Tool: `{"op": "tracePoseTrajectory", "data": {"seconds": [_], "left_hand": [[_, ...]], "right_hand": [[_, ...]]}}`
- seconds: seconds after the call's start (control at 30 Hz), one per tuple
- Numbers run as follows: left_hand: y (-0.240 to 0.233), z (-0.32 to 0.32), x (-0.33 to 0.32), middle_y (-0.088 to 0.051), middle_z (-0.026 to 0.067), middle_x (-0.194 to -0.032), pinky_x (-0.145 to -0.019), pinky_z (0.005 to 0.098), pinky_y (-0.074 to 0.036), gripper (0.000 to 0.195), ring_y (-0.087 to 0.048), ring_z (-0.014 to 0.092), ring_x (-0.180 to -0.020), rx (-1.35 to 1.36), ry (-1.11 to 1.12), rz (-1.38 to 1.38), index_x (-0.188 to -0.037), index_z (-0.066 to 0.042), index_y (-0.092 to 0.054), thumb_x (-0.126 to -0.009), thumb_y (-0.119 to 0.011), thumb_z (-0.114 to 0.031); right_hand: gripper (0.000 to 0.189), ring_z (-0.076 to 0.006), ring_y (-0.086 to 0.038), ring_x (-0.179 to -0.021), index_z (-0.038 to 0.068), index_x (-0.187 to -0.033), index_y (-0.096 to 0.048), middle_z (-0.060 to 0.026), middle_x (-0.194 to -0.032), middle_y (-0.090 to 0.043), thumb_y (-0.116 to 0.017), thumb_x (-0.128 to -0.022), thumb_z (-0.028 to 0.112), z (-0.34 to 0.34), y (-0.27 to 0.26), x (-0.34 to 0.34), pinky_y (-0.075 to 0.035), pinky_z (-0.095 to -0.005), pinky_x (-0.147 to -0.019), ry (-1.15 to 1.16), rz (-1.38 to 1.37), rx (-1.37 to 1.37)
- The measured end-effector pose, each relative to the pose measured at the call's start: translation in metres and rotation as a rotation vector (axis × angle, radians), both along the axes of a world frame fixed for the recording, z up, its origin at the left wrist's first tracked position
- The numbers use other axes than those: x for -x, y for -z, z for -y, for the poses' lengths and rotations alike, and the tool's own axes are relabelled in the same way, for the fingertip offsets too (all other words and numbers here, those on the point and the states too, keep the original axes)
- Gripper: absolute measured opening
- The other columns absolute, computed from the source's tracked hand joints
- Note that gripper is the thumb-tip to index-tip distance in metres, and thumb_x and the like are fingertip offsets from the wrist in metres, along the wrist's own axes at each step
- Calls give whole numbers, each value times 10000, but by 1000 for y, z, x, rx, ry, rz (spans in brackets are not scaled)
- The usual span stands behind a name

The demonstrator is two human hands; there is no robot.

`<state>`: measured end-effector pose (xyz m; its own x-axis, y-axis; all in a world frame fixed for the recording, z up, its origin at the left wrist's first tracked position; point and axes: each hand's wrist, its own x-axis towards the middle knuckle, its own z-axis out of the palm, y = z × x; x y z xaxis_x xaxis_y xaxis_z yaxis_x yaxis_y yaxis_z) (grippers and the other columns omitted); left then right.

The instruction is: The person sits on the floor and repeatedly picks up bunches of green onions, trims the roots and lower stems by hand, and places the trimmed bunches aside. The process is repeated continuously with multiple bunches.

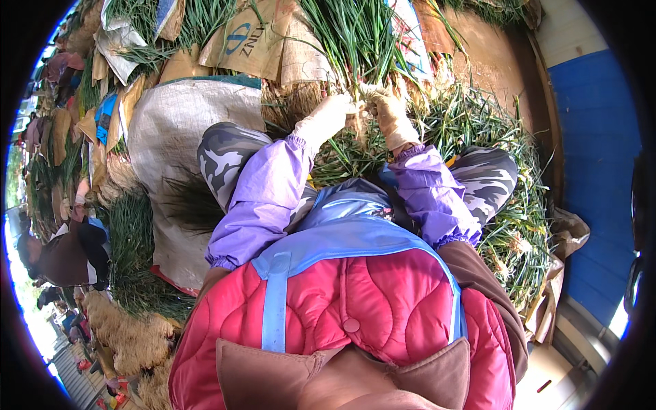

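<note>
Both my hands wear pale gloves and come close together in front of me, at the root end of long green-leaved plants (353,36) that look like scallions or chives. My left hand (328,115) has its fingers closed around pale stem or root ends. Just to its right, my right hand (387,110) is bent over the same pale stems, its fingertips partly hidden. Below the hands lie brown root matter and loose green leaves (348,154). A bundle with thick tan roots (302,100) sits behind my left hand.
A white woven sack (195,107) lies on the left, and printed brown paper (251,41) covers plants ahead. Leaf trimmings (466,123) are heaped on the right beside a blue wall panel (594,174). At far left, another person (66,251) is bent among more bundles.
</note>
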<state>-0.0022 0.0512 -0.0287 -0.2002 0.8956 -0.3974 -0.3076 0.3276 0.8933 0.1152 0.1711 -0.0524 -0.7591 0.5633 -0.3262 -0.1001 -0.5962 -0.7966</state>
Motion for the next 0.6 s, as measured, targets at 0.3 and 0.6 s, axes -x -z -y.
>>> {"op": "tracePoseTrajectory", "data": {"seconds": [0.3,0.6], "left_hand": [[-14,10,-3,-629,157,-808,-623,294,-530,210,-637,226,-705,-73,-159,223,-987,85,-589,-857,-436,24],[-9,7,12,-610,146,-961,-611,277,-477,252,-561,166,-721,-83,-390,356,-1084,38,-532,-852,-438,5]], "right_hand": [[234,-250,-678,-810,33,-890,-650,-118,-875,-690,-639,-834,260,-72,-4,-55,-534,-343,-709,86,1270,-1072],[156,-103,-520,-552,56,-856,-658,-10,-688,-636,-681,-840,210,-19,58,-2,-406,-258,-518,-211,260,37]]}}
